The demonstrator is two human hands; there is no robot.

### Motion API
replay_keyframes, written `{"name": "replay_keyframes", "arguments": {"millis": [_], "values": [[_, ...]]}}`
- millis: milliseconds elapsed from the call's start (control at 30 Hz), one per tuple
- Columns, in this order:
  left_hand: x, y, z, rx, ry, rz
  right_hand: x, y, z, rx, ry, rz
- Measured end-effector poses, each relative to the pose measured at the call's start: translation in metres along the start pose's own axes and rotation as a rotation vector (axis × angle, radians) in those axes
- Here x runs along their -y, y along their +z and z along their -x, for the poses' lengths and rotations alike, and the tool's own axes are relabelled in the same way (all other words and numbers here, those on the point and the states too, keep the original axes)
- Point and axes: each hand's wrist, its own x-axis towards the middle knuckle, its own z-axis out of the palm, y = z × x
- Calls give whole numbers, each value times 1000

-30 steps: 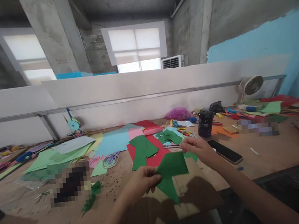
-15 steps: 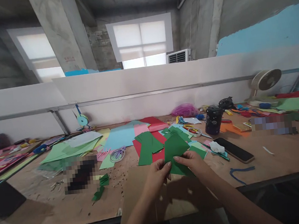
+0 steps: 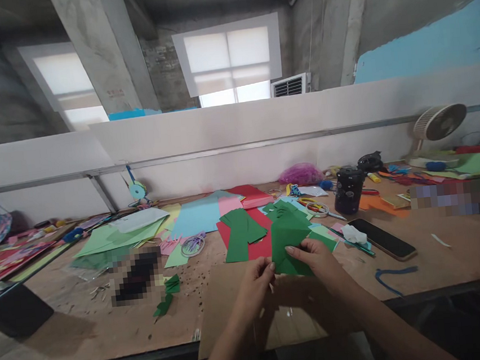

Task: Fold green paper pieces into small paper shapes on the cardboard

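Note:
A green paper sheet [image 3: 286, 240] is held up in front of me, with a slanting crease or overlapping edge across it. My right hand [image 3: 317, 256] pinches its right side between thumb and fingers. At the lower left edge, the closed thumb and fingers of my left hand [image 3: 256, 280] grip the same sheet. Beneath both hands lies a brown cardboard piece [image 3: 219, 295] at the table's front edge. Just beyond, cut green paper pieces [image 3: 237, 235] rest on red paper [image 3: 261, 250].
To the right are a black cup [image 3: 348, 191], a phone [image 3: 384, 238], a crumpled white tissue [image 3: 354, 234] and a blue pipe cleaner [image 3: 396, 279]. On the left stand a dark box [image 3: 18, 309] and light green sheets [image 3: 113, 237]. A fan [image 3: 440, 122] is at the far right.
The green sheet has tilted and looks shorter, its slanting line now showing. Both hands stay on it, having shifted only slightly. The whole view has swung a little.

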Motion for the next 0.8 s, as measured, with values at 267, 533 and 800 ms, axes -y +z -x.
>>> {"name": "replay_keyframes", "arguments": {"millis": [267,533,800], "values": [[8,4,-5,-35,-54,108,1,3,-1,35,4,-95],[6,2,-7,-10,-106,186,-3,0,-4,-17,6,-16],[7,9,-10,34,-109,187,19,7,8,23,48,-48]]}}
